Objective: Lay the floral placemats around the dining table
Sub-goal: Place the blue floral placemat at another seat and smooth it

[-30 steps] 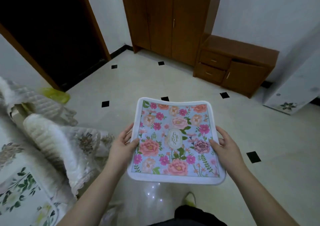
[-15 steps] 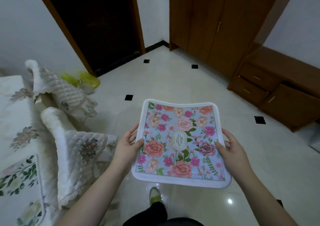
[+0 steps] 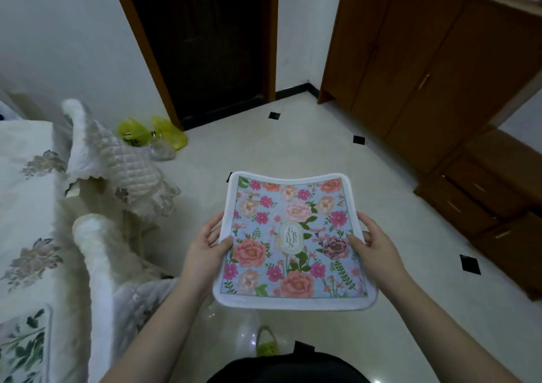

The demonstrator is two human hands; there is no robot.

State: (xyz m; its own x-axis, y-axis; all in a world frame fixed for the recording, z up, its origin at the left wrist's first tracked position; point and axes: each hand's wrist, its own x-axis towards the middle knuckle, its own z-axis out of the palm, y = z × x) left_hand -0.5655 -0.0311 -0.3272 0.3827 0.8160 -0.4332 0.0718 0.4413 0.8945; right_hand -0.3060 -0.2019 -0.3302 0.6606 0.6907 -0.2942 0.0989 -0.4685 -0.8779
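Hands, the left hand (image 3: 208, 249) and right hand (image 3: 374, 243), pinch opposite edges of the floral placemat (image 3: 293, 242), carried level above the floor, so it probably next needs lowering flat onto the cloth-covered dining table (image 3: 26, 195) at left.

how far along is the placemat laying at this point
Early, it seems. One green-leaf mat already lies on the covered table at the left. In hand: the floral placemat, held by its side edges in the left hand and right hand, above the floor. It still has to be laid.
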